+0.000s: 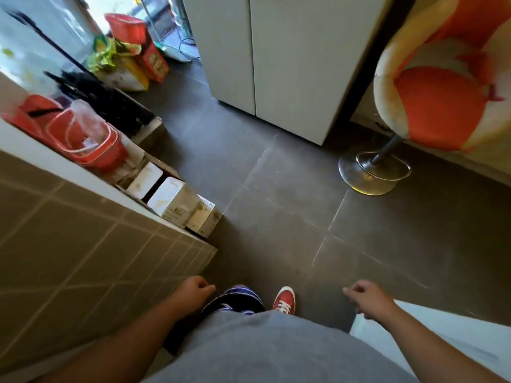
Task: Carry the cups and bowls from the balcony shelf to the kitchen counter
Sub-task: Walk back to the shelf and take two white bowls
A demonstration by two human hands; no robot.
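No cup or bowl shows in the head view. My left hand [193,290] hangs low at my side with its fingers curled in and nothing in it. My right hand [365,295] hangs at the other side, fingers loosely curled, also holding nothing. Both hover over the dark tiled floor [276,189], by my red shoe [284,299].
A tiled wall corner [96,258] juts in at the left, with white cartons [177,200] and red baskets [91,142] on the floor behind it. A white cabinet [276,64] stands ahead. An orange bar stool [431,106] with a chrome base [373,172] is at the right.
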